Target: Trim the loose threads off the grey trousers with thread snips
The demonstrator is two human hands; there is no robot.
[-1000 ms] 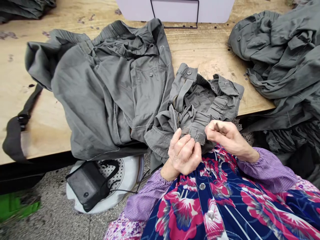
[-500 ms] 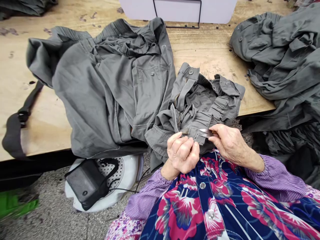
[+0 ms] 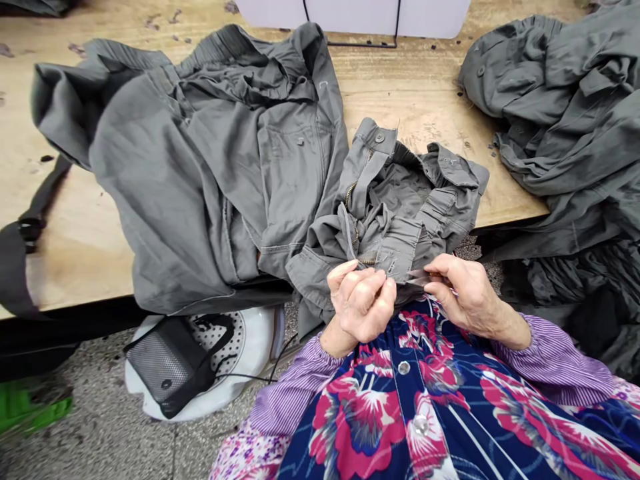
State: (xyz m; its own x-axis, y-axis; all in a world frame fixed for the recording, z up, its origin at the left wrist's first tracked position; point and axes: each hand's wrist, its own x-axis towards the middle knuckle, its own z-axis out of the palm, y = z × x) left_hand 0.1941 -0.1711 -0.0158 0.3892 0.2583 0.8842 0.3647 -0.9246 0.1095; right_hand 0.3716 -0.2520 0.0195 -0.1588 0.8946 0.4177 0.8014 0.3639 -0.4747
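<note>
Since the earlier view, the right hand (image 3: 465, 293) has brought its small snips (image 3: 417, 275) against the grey cargo trousers (image 3: 395, 217), while the left hand (image 3: 361, 300) pinches the cloth taut for the blades, just off the surface (image 3: 410, 100) edge.

Left hand (image 3: 361, 301) at 5 o'clock, fingers (image 3: 361, 287) curled inward in a pinch; right hand (image 3: 470, 297) at 4 o'clock, fingertips (image 3: 436, 265) angled toward it, wrist (image 3: 505, 325) bent; 2 hands just apart.

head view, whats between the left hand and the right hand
In the head view, a strip of the grey trousers and the blades of the small metal snips lie between the left hand and the right hand.
</note>
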